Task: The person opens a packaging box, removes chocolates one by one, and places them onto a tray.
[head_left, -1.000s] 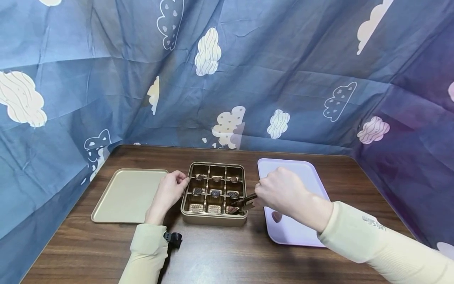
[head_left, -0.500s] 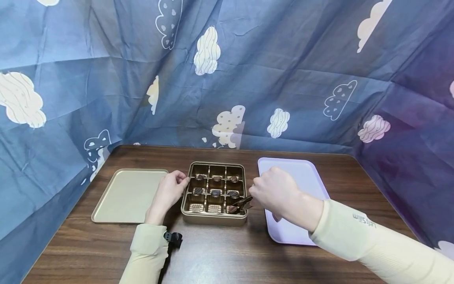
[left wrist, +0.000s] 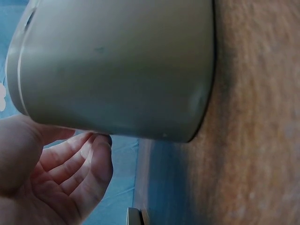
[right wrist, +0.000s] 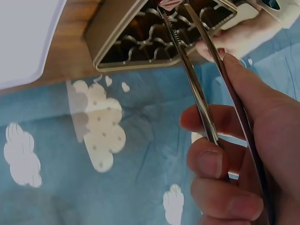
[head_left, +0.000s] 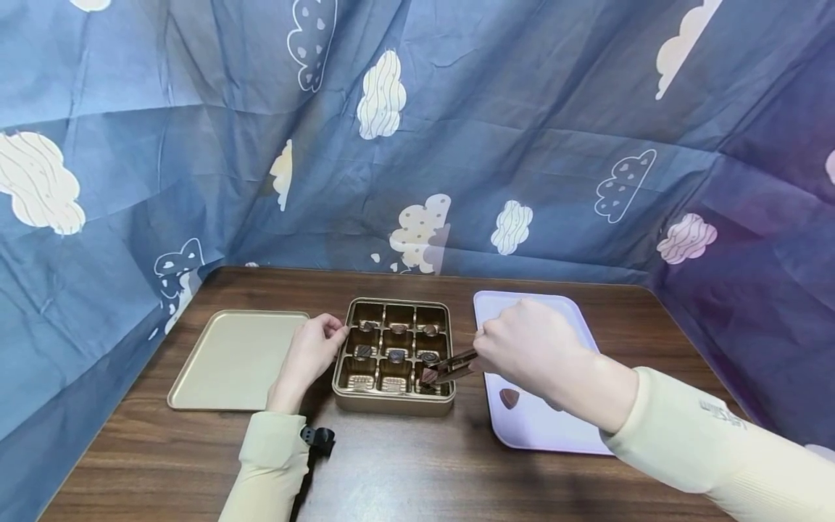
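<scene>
In the head view, my right hand (head_left: 531,351) grips dark metal tweezers (head_left: 454,365) that reach in from the right over the gold box (head_left: 394,404). At their tips a reddish-brown striped chocolate (head_left: 429,375) sits in the front right compartment; it shows between the two prongs in the right wrist view as a pink-striped chocolate (right wrist: 171,4). My left hand (head_left: 315,350) rests at the box's left side, its thumb near the rim. In the left wrist view its bent fingers (left wrist: 101,154) touch the wall. Chocolates (head_left: 396,356) stand in the middle and back rows.
A lilac tray (head_left: 522,433) lies right of the box, with a brown pointed chocolate (head_left: 509,397) and another piece partly hidden by my right hand. A flat gold lid-like tray (head_left: 238,362) lies on the left. Patterned blue cloth (head_left: 457,145) hangs behind the wooden table (head_left: 391,471).
My right hand moves left, then back to the right, and the tweezers now lie at a flatter angle. The striped chocolate at their tips is higher in its compartment. My left hand stays put.
</scene>
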Demonstrator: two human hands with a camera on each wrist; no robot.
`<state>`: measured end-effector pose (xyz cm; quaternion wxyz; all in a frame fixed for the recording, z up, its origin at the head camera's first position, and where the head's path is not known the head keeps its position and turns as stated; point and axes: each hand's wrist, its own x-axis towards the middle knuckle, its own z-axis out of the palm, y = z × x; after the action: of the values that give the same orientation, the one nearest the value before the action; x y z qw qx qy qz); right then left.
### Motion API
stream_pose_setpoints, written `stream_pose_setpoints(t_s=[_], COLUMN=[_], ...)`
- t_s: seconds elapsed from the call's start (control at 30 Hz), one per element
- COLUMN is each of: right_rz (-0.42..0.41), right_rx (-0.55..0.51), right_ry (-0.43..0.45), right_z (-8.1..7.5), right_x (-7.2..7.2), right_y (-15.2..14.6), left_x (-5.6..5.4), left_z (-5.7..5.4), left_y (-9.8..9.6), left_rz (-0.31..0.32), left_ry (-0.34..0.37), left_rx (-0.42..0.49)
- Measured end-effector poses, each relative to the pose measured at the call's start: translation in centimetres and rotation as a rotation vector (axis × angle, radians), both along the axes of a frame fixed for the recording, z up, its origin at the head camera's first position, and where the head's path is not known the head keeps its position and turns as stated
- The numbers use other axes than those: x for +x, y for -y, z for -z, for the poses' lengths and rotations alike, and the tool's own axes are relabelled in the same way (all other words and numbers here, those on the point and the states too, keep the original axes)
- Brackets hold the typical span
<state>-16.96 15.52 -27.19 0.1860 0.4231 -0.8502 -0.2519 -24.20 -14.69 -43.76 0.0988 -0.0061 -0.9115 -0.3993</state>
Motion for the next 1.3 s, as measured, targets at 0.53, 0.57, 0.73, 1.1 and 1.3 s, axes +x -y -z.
stream_pose_setpoints(t_s=[0.53,0.57,0.73,1.1,1.3], right_rz=[-0.064,-0.073,-0.097,0.135,0.258], right_rx=[-0.179,-0.196,-0.249,-0.342,-0.463], right_ry=[-0.096,-0.097,-0.111,-0.083,-0.124], right_z=[-2.5,-2.4,-1.8,-1.2,0.3], right_x=[0.2,0.2,0.4,2.4,3.4], right_y=[-5.5,-6.0,-8.4,-15.1,-19.0], left_x=[0.0,0.0,-0.1,-0.1,-0.2], left_z=[0.1,0.1,0.1,0.1,0.0], left_y=[0.8,0.8,0.7,0.5,0.3], left_rz=[-0.013,-0.015,-0.015,-0.016,-0.004], left_ry=[0.003,0.006,0.009,-0.004,-0.006], left_rx=[-0.007,-0.007,-0.011,-0.012,-0.016])
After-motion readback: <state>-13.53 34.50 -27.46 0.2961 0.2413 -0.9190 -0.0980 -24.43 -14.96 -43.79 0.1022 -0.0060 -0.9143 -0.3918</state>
